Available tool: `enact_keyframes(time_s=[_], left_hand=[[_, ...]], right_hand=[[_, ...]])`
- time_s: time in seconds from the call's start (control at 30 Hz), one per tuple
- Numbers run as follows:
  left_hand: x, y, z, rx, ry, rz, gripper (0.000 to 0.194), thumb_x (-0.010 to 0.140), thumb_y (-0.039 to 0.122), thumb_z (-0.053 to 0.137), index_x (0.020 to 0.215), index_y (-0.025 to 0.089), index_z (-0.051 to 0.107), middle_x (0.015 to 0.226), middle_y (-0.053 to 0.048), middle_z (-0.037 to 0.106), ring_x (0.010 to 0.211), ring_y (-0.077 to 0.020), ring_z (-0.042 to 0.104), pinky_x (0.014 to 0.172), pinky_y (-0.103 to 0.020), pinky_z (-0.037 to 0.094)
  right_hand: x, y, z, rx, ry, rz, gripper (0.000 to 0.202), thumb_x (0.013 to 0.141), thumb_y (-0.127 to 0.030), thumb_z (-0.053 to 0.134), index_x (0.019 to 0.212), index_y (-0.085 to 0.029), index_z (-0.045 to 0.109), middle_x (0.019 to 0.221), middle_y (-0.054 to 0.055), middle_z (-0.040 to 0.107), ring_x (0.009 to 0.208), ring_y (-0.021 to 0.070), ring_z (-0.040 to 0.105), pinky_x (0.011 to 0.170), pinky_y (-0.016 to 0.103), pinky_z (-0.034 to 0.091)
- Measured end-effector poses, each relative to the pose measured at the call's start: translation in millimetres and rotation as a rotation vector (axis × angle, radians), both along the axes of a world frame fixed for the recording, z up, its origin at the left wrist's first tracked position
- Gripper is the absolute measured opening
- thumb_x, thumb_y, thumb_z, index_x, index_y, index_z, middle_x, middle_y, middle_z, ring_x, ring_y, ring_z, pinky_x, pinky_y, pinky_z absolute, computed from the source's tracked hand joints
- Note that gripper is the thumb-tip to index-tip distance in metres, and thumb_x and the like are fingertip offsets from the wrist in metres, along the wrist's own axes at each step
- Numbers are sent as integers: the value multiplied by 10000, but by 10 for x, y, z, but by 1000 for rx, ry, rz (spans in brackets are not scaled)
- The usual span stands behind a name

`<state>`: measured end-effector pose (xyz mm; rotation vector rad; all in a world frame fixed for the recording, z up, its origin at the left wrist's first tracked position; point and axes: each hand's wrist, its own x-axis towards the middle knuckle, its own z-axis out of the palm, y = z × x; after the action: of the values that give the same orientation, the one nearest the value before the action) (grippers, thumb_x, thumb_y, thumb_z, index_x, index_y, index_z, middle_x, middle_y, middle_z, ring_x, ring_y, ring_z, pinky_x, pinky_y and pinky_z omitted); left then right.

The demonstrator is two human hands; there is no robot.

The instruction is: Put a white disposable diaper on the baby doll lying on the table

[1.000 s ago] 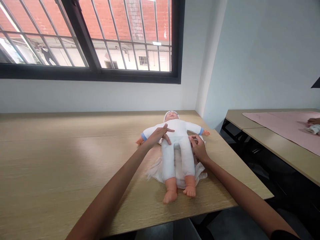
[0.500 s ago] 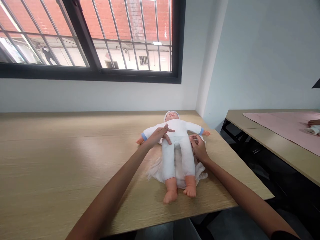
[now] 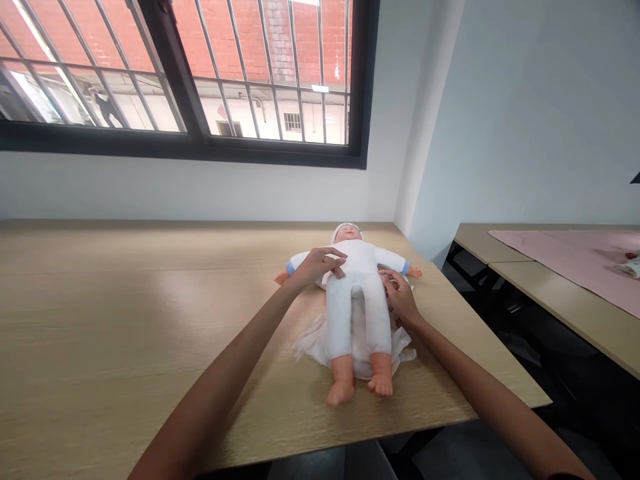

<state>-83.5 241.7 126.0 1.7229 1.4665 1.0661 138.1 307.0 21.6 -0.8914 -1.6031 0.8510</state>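
Observation:
A baby doll (image 3: pixel 341 320) in a white suit with blue cuffs lies on its back, arms spread, feet toward me. Beneath its hips and legs a thin white diaper (image 3: pixel 313 338) is spread out, its ruffled edges showing on both sides. My left hand (image 3: pixel 320 265) is over the doll's waist, palm down, thumb and fingers apart, with nothing visible in it. At the doll's hip on the right, my right hand (image 3: pixel 401 298) rests against its side with loosely bent fingers spread apart. The fingertips lie close to the waist; the diaper there is partly hidden by the hand.
The wooden table (image 3: pixel 125 320) ends at a front edge and a right corner. Past a dark gap stands another table (image 3: pixel 550 287) with a pink mat (image 3: pixel 555 257), where something white lies at the far right. Behind are a wall and a barred window (image 3: pixel 275 153).
My left hand's fingers have drawn slightly closer together over the waist. My right hand's fingers have loosened and straightened a little at the hip. The view has shifted slightly; the doll stays put.

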Motion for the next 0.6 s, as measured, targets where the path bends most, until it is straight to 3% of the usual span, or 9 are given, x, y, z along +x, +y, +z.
enact_keyframes(time_s=[0.13, 0.27, 0.43, 0.6], left_hand=[[-98, 30, 9, 68, 151, 30, 285, 677, 381, 668, 860, 163, 657, 770, -45, 681, 732, -176, 606, 652, -275, 446], [-141, -7, 65, -48, 372, 16, 212, 652, 315, 650, 810, 174, 662, 798, -36, 655, 779, -190, 604, 649, -271, 443], [-140, -21, 82, -44, 408, 26, 153, 642, 272, 624, 759, 177, 654, 796, -30, 658, 781, -195, 607, 668, -279, 443], [-178, 84, -67, 12, 314, 22, 162, 629, 221, 597, 782, 180, 630, 734, -20, 644, 700, -180, 609, 603, -269, 446]], right_hand=[[0, 15, 6, -17, 8, -19, 219, 793, -344, 491, 864, -191, 631, 953, 65, 676, 791, 202, 592, 724, 336, 491], [26, 42, 38, 9, -1, -31, 218, 776, -324, 520, 878, -186, 655, 999, 76, 680, 919, 225, 605, 791, 352, 496], [114, 127, 72, 88, -75, 97, 339, 797, -328, 540, 1099, -207, 637, 1124, 79, 665, 1050, 228, 593, 870, 380, 481], [153, 200, 41, 248, -218, 20, 313, 798, -331, 552, 1068, -203, 646, 1020, 65, 696, 1000, 235, 585, 859, 403, 455]])
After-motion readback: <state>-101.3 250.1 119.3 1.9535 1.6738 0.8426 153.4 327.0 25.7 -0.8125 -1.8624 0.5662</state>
